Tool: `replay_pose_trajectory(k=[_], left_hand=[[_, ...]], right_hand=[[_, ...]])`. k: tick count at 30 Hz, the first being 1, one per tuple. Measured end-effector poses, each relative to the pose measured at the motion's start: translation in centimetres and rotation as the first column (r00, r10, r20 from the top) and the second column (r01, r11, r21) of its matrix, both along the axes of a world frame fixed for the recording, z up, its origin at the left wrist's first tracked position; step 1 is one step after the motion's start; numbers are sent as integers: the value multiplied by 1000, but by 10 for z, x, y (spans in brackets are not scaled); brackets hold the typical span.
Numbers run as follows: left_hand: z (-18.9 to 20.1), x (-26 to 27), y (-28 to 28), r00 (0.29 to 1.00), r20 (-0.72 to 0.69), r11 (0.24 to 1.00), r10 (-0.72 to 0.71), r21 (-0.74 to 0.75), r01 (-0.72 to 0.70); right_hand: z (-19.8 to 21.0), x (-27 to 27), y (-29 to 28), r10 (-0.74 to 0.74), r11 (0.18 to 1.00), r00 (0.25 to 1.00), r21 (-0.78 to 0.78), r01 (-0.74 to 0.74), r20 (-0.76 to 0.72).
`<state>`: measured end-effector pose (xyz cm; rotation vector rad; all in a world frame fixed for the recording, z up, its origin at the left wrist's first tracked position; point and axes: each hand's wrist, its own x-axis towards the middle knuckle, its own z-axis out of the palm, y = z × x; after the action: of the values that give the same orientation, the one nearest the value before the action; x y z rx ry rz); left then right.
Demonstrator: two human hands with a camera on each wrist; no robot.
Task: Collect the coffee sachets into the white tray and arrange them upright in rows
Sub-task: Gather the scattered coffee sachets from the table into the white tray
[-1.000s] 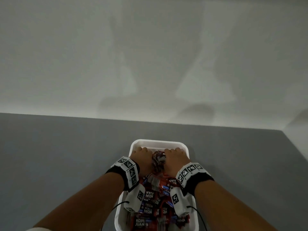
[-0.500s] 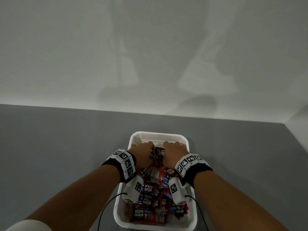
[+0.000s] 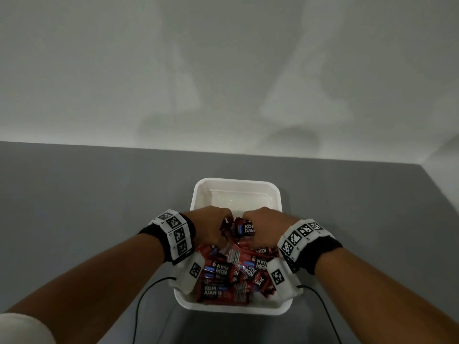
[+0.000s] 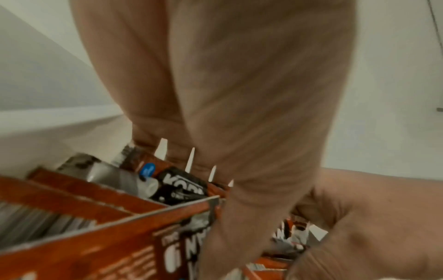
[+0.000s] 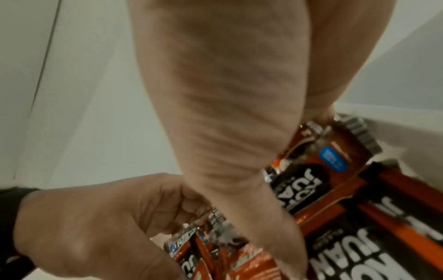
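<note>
Both hands gathering sachets inside the white tray [image 3: 236,184].

Compared with 1 s ago, we see the hands drawn back from the tray's far end toward its middle, so that bare white floor now shows beyond the knuckles; the left hand [image 3: 211,225] and right hand [image 3: 264,225] sit side by side, fingers curled down over a small upright bundle of coffee sachets [image 3: 244,228], which both grasp; the remaining sachets [image 3: 223,271] lie jumbled flat in the near half, as before; on the red-and-black wrappers we read "KOPI JUAN" in white, some upside down, with a blue oval patch whose text is too small to read; the tray stands on a grey table [image 3: 87,207].
</note>
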<state>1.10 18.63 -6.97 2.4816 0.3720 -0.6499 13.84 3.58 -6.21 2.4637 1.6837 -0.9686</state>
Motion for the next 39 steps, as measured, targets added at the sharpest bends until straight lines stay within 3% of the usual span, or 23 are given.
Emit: replay_pose_trajectory(k=[3,8,14,17,25,32,34,39], left_hand=[[-1,-3,-6,999,20,996,-37,82,36],[13,-20,-17,987,161,997,-11,71,0],[2,-67,-50,960,248,986,-127,140,94],[-7,-84,-62,955,228,961,-189,242,133],[-31,-101,-76,977,92,922,-191,358,147],[-24,-78,-68,966,137,917,-217,368,154],[-25,-74,-66,978,80,932,-192,326,156],[-20,-71,-66,982,-19,936,-186,302,183]], right_hand=[[0,-7,-5,17,999,998,48,-20,57],[7,-20,-21,-40,987,988,158,17,147],[-1,-68,-66,27,980,996,196,-42,82],[-17,-79,-82,59,987,990,144,-77,125],[-38,-81,-87,84,987,958,107,-118,275],[-16,-67,-54,-9,998,1000,66,9,-7],[-18,-56,-38,-75,996,995,39,78,-73],[-26,-42,-18,-97,994,994,-43,95,-43]])
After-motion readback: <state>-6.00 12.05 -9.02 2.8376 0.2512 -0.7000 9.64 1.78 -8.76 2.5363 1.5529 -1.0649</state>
